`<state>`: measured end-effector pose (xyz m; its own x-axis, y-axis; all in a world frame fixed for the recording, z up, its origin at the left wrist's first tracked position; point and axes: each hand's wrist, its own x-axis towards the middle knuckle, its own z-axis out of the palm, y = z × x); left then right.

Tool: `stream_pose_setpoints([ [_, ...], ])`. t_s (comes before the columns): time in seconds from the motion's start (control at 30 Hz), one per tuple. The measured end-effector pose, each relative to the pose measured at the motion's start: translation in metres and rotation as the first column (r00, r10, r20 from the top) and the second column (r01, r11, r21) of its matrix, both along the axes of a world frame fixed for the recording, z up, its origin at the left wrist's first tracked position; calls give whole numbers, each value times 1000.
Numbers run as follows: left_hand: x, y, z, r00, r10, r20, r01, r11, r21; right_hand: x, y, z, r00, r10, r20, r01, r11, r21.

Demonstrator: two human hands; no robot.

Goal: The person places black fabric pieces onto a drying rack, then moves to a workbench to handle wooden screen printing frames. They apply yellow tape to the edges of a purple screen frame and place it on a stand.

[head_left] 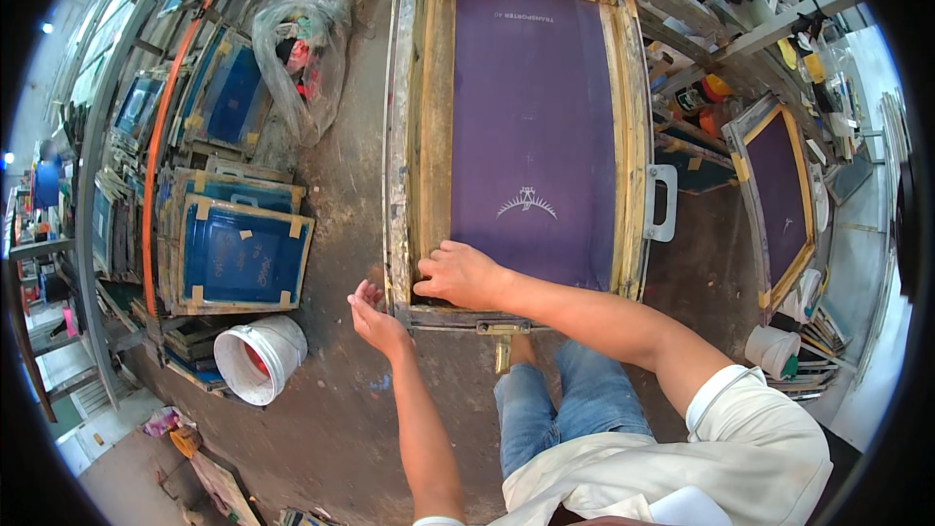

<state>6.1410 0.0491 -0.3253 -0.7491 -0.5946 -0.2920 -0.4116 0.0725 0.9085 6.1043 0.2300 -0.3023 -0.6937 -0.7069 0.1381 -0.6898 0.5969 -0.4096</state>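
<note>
A screen-printing frame (435, 117) with purple mesh (531, 117) lies in front of me, its long sides running away from me. A pale arched design shows on the near part of the mesh, and yellowish tape lines the border. My right hand (463, 275) reaches across to the near left inside corner, fingers curled down against the taped border. Whatever its fingertips grip is hidden. Just outside that same corner, my left hand (378, 321) is raised beside the outer edge, palm turned up, fingers loosely bent and apart, with nothing seen in it.
A metal clamp (503, 341) sits at the near edge and a grey handle (662, 203) on the right side. Blue screens (243, 253) lean at left by a white bucket (261, 360) and a clear plastic bag (304, 58). Another purple screen (776, 205) stands at right.
</note>
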Motion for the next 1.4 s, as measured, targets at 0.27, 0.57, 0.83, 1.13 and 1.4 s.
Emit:
stream_pose_setpoints([
  [0.27, 1, -5, -8, 1000, -13, -27, 13, 1000, 0, 0, 2, -3, 999, -6, -43, 4, 999, -47],
  [0.57, 2, -7, -12, 999, -15, -42, 15, 1000, -9, 15, 8, 7, 927, -294, 235, 343, 915, -210],
  [0.83, 1, -5, -8, 999, -27, -24, 28, 1000, 4, 6, -25, 20, 720, -500, 480, 507, 852, 128],
  [1.13, 1, -5, -9, 1000, -17, -14, 17, 1000, 7, 1, -23, 27, 672, -506, 541, 472, 855, 213],
  [1.4, 1, -3, -8, 1000, -6, -26, 7, 1000, 14, 1, -29, 31, 655, -553, 515, 489, 830, 269],
])
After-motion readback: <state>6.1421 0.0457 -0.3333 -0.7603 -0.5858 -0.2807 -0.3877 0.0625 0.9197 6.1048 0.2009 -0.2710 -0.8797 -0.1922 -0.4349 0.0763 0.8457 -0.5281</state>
